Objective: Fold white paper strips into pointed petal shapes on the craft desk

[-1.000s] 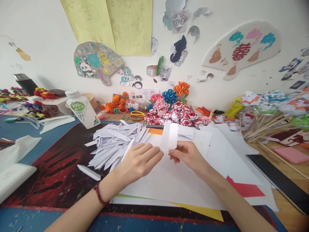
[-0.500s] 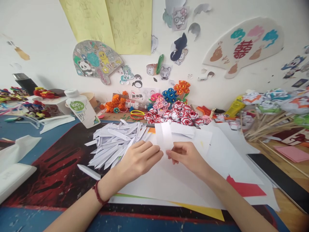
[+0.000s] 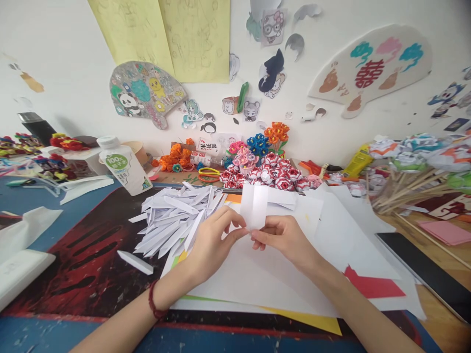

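Both hands meet at the lower end of a white strip (image 3: 253,206), which stands upright above the white sheets (image 3: 279,274) and shows a lengthwise crease. Left hand (image 3: 217,240): thumb and fingers pinched on the strip's lower left corner, a dark red bracelet (image 3: 153,299) at the wrist. Right hand (image 3: 281,235): fingers curled, thumb and forefinger closed on the strip's lower right edge. The sheets lie on a dark red and black mat (image 3: 84,255) over the blue bench (image 3: 51,333), with a yellow sheet (image 3: 309,321) showing from beneath at the near edge and a red scrap (image 3: 375,285) on top at the right. Left of the strip is a pile of folded papers (image 3: 172,215); one folded piece (image 3: 135,262) lies apart on the mat. Behind the strip are red and white flowers (image 3: 274,171). A white bottle (image 3: 125,166) stands behind the pile, to the left; a black phone (image 3: 423,269) lies at the far right.
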A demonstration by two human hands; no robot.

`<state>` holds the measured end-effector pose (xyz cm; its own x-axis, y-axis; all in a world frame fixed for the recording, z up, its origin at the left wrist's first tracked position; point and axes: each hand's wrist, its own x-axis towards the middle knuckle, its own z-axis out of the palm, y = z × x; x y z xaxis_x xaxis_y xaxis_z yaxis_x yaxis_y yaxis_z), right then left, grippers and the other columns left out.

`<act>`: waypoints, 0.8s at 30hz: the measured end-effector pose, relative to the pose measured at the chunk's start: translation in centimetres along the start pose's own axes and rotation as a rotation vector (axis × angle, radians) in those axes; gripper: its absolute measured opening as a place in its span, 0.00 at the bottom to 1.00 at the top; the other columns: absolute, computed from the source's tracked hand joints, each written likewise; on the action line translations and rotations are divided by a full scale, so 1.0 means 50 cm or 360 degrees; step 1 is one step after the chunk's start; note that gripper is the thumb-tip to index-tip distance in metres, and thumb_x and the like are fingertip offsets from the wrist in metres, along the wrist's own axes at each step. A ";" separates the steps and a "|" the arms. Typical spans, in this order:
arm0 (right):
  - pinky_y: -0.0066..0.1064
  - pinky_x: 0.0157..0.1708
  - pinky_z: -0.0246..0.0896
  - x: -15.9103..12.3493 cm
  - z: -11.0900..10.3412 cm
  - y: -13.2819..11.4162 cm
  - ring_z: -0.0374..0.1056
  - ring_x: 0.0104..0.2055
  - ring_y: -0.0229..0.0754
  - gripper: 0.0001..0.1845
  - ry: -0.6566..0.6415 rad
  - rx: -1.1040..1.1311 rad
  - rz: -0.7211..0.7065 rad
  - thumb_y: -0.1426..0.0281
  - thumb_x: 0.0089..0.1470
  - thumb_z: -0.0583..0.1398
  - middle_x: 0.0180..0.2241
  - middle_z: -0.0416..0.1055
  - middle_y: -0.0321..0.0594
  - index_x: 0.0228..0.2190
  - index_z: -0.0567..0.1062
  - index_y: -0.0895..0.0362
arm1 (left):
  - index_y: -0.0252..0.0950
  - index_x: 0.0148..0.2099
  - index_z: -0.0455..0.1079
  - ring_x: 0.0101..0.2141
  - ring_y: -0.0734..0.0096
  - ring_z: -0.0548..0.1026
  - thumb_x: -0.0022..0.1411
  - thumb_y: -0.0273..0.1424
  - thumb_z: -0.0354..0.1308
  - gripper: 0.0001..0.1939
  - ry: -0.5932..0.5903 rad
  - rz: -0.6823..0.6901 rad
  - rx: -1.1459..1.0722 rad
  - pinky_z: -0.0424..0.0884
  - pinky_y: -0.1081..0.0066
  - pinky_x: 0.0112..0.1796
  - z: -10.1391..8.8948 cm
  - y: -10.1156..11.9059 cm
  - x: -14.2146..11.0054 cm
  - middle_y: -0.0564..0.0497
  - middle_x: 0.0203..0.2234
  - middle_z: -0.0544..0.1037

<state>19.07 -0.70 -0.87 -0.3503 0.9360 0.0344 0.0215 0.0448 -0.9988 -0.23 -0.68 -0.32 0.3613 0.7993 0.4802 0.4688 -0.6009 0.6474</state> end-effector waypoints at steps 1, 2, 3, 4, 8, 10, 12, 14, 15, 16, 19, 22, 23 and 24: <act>0.29 0.28 0.67 0.000 0.000 0.000 0.71 0.26 0.39 0.12 -0.0009 0.0014 -0.0006 0.64 0.50 0.65 0.24 0.75 0.40 0.31 0.78 0.62 | 0.36 0.35 0.66 0.29 0.75 0.66 0.62 0.27 0.56 0.02 -0.0008 -0.0042 0.0001 0.61 0.74 0.31 0.001 0.000 0.000 0.54 0.30 0.69; 0.29 0.29 0.67 -0.001 0.000 0.000 0.71 0.27 0.39 0.12 -0.0019 0.0027 -0.0010 0.65 0.50 0.65 0.25 0.75 0.41 0.32 0.79 0.62 | 0.36 0.35 0.66 0.29 0.76 0.65 0.63 0.27 0.56 0.02 -0.0033 -0.0077 -0.0001 0.60 0.74 0.30 0.002 0.000 0.000 0.54 0.30 0.69; 0.29 0.29 0.68 -0.001 0.000 0.000 0.72 0.27 0.39 0.12 -0.0029 0.0036 -0.0010 0.65 0.50 0.65 0.25 0.75 0.41 0.32 0.79 0.62 | 0.36 0.35 0.66 0.28 0.76 0.65 0.63 0.27 0.56 0.02 -0.0065 -0.0112 -0.0010 0.60 0.74 0.30 0.002 0.000 0.000 0.55 0.29 0.70; 0.29 0.29 0.68 -0.001 0.001 0.001 0.72 0.27 0.39 0.12 -0.0038 0.0043 -0.0006 0.65 0.50 0.65 0.25 0.76 0.41 0.33 0.79 0.62 | 0.36 0.35 0.67 0.28 0.76 0.65 0.63 0.27 0.55 0.03 -0.0096 -0.0153 -0.0022 0.60 0.74 0.30 0.003 0.000 0.000 0.55 0.28 0.70; 0.30 0.31 0.70 0.000 0.005 0.003 0.73 0.28 0.40 0.12 -0.0070 0.0082 0.0053 0.65 0.49 0.66 0.27 0.76 0.42 0.33 0.79 0.62 | 0.36 0.34 0.67 0.26 0.76 0.66 0.62 0.27 0.55 0.03 -0.0158 -0.0316 -0.0147 0.60 0.74 0.30 0.006 0.003 0.000 0.56 0.24 0.70; 0.31 0.31 0.71 0.000 0.007 0.004 0.73 0.28 0.40 0.13 -0.0075 0.0104 0.0092 0.65 0.47 0.66 0.28 0.77 0.42 0.33 0.79 0.62 | 0.35 0.33 0.66 0.26 0.76 0.67 0.62 0.28 0.55 0.04 -0.0139 -0.0346 -0.0243 0.62 0.74 0.30 0.009 0.005 -0.001 0.56 0.24 0.71; 0.31 0.31 0.71 0.000 0.009 0.004 0.74 0.28 0.40 0.13 -0.0078 0.0116 0.0113 0.65 0.46 0.67 0.27 0.77 0.42 0.33 0.79 0.62 | 0.35 0.33 0.66 0.27 0.76 0.68 0.62 0.28 0.55 0.05 -0.0108 -0.0354 -0.0323 0.63 0.75 0.31 0.011 0.007 -0.002 0.56 0.24 0.71; 0.30 0.31 0.71 0.000 0.011 0.004 0.74 0.28 0.40 0.13 -0.0081 0.0119 0.0109 0.65 0.45 0.67 0.26 0.76 0.42 0.32 0.79 0.62 | 0.35 0.33 0.66 0.27 0.76 0.69 0.62 0.28 0.54 0.05 -0.0086 -0.0364 -0.0359 0.64 0.75 0.32 0.014 0.008 -0.003 0.55 0.24 0.72; 0.30 0.30 0.71 0.000 0.011 0.004 0.74 0.28 0.40 0.13 -0.0085 0.0120 0.0105 0.65 0.46 0.67 0.26 0.76 0.42 0.32 0.79 0.62 | 0.35 0.33 0.66 0.27 0.76 0.69 0.62 0.28 0.54 0.05 -0.0076 -0.0364 -0.0364 0.64 0.75 0.32 0.015 0.008 -0.003 0.55 0.24 0.72; 0.30 0.30 0.71 0.000 0.012 0.004 0.74 0.28 0.40 0.13 -0.0092 0.0119 0.0102 0.65 0.46 0.67 0.26 0.77 0.42 0.32 0.79 0.62 | 0.35 0.33 0.66 0.26 0.76 0.69 0.63 0.28 0.54 0.05 -0.0061 -0.0361 -0.0361 0.64 0.75 0.31 0.016 0.009 -0.004 0.55 0.24 0.72; 0.30 0.30 0.70 0.000 0.014 0.005 0.73 0.28 0.40 0.14 -0.0104 0.0123 0.0097 0.64 0.47 0.67 0.27 0.76 0.42 0.32 0.79 0.62 | 0.35 0.33 0.66 0.26 0.76 0.69 0.63 0.29 0.54 0.05 -0.0001 -0.0329 -0.0346 0.64 0.75 0.30 0.020 0.011 -0.007 0.56 0.24 0.72; 0.30 0.29 0.69 -0.001 0.016 0.004 0.72 0.26 0.39 0.13 -0.0058 0.0144 0.0087 0.64 0.46 0.67 0.26 0.75 0.40 0.31 0.79 0.61 | 0.35 0.33 0.65 0.26 0.76 0.69 0.63 0.29 0.54 0.05 0.0013 -0.0317 -0.0375 0.64 0.75 0.31 0.021 0.013 -0.010 0.55 0.25 0.72; 0.30 0.29 0.69 -0.002 0.017 0.003 0.72 0.26 0.38 0.13 -0.0035 0.0154 0.0084 0.64 0.46 0.67 0.25 0.75 0.39 0.30 0.78 0.61 | 0.35 0.35 0.65 0.27 0.76 0.70 0.63 0.29 0.54 0.04 0.0012 -0.0323 -0.0411 0.64 0.75 0.31 0.020 0.013 -0.010 0.55 0.25 0.72; 0.30 0.28 0.69 -0.002 0.017 0.002 0.71 0.25 0.38 0.12 -0.0012 0.0164 0.0082 0.64 0.46 0.67 0.25 0.74 0.39 0.30 0.78 0.61 | 0.36 0.37 0.64 0.27 0.75 0.71 0.63 0.30 0.54 0.03 0.0012 -0.0336 -0.0464 0.65 0.74 0.32 0.020 0.012 -0.009 0.55 0.26 0.72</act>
<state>18.29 -1.11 -0.98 -0.3582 0.9335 -0.0168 -0.0567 -0.0397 -0.9976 0.68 -1.43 -0.73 0.2745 0.9062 0.3216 0.2825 -0.3957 0.8738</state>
